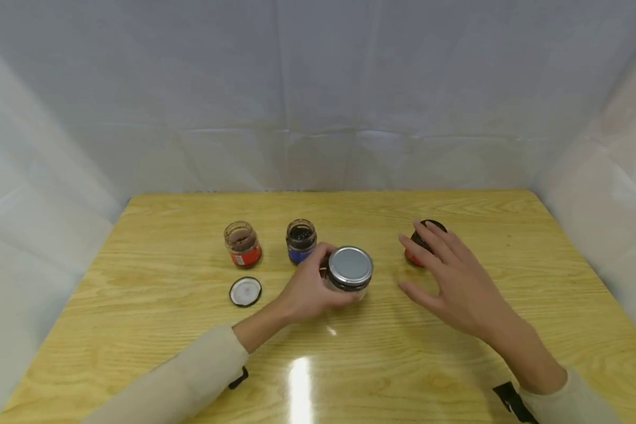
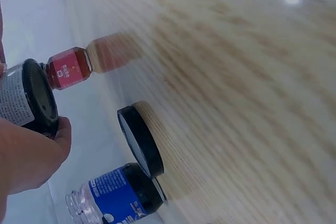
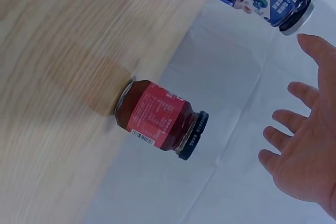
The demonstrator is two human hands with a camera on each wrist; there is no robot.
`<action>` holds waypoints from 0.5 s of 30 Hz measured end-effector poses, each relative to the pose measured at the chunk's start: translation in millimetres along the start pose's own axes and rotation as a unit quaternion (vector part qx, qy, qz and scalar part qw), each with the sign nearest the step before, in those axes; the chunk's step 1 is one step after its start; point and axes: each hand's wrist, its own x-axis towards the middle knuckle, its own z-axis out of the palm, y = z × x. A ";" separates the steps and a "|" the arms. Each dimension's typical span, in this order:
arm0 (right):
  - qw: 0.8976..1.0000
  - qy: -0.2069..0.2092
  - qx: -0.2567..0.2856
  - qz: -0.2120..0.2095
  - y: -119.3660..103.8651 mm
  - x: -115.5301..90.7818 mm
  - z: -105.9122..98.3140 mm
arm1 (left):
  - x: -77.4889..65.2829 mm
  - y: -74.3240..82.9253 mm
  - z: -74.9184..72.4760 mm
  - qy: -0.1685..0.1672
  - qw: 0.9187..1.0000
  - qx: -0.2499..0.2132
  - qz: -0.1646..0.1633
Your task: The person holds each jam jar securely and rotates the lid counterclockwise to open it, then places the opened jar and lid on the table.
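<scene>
My left hand (image 1: 314,290) grips a glass jar (image 1: 351,268) with a silver top and a dark rim, raised off the table. The right wrist view shows its white and blue label with blueberries. Over to the right, my right hand (image 1: 458,282) hovers with its fingers spread, holding nothing. Below and beyond those fingers stands a red-labelled jar (image 3: 157,116), closed with a black lid (image 3: 194,136); a gap separates hand and jar in the right wrist view. Just left of the gripped jar, an uncovered jar with a blue label (image 1: 299,253) stands upright.
A second uncovered jar, red-labelled (image 1: 245,254), stands farther left with brown contents. In front of it a loose lid (image 1: 245,291) lies inside up. Another black-rimmed lid (image 2: 140,141) lies by the blue-labelled jar. White sheeting (image 1: 318,159) borders the wooden table (image 1: 153,282).
</scene>
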 end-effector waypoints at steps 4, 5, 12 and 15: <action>1.000 0.001 0.007 -0.003 -5.3 -2.4 2.0 | -9.4 -1.2 -4.1 -0.001 1.000 -0.003 0.002; 1.000 0.001 0.009 -0.003 -6.9 -2.9 2.6 | -11.6 -1.2 -5.0 -0.001 1.000 -0.008 0.004; 0.999 -0.008 0.039 0.003 -19.3 -5.8 7.2 | -23.9 -0.5 -11.0 0.008 1.000 -0.004 0.004; 0.998 -0.019 0.062 0.014 -24.2 -5.8 10.1 | -29.0 -1.0 -14.3 0.014 1.000 0.003 -0.004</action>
